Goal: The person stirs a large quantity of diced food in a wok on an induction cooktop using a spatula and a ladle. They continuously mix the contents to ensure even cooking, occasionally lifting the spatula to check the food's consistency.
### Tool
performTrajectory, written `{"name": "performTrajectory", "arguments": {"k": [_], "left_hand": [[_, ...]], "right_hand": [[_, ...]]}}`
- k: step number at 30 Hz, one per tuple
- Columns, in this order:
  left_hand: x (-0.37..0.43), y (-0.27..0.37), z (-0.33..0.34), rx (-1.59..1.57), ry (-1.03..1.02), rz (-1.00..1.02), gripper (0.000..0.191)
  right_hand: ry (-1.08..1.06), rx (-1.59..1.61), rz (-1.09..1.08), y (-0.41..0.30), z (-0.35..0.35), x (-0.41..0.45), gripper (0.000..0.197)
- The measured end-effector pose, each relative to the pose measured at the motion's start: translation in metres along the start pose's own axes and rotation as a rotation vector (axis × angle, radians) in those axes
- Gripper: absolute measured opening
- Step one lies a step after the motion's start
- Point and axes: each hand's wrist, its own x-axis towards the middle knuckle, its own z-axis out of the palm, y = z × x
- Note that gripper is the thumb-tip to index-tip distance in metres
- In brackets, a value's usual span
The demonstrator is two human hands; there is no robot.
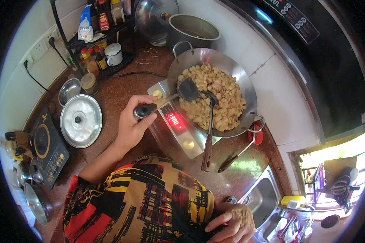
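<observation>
My left hand (137,121) grips the wooden and black handle of a spatula (188,89), whose dark blade rests over the food in a large steel wok (246,91). Small pale brown chopped pieces of food (222,106) fill the wok's middle. A second utensil with a dark head and brown handle (208,148) leans in the wok, its handle hanging over the near rim. Under the wok, an induction cooker (182,142) shows lit red digits. My right hand (234,223) is low in front of my body, fingers loosely bent, with no held object visible.
A metal lid (80,121) and a second induction cooker (48,148) lie on the left. Behind the wok stands a deep pot (194,27). Bottles and a white enamel mug (113,54) fill a black rack. A red-ended utensil (237,158) lies at right, near a steel sink (261,197).
</observation>
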Motion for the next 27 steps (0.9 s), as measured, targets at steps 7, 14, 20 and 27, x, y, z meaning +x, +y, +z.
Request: {"name": "performTrajectory", "arguments": {"k": [7,14,20,27], "left_hand": [[-0.005,0.001,0.012,-0.032,-0.016,-0.022,0.026],[-0.01,0.009,0.025,-0.097,-0.006,-0.034,0.027],[-0.021,0.009,0.023,0.005,0.009,-0.012,0.027],[-0.028,0.013,0.03,0.076,-0.013,0.0,0.028]], "right_hand": [[0.018,-0.179,-0.278,-0.007,0.01,-0.005,0.032],[-0.02,-0.171,-0.086,-0.032,0.025,-0.038,0.028],[-0.075,-0.136,0.026,-0.039,0.035,-0.06,0.026],[-0.147,-0.143,0.062,-0.045,0.041,-0.074,0.029]]}}
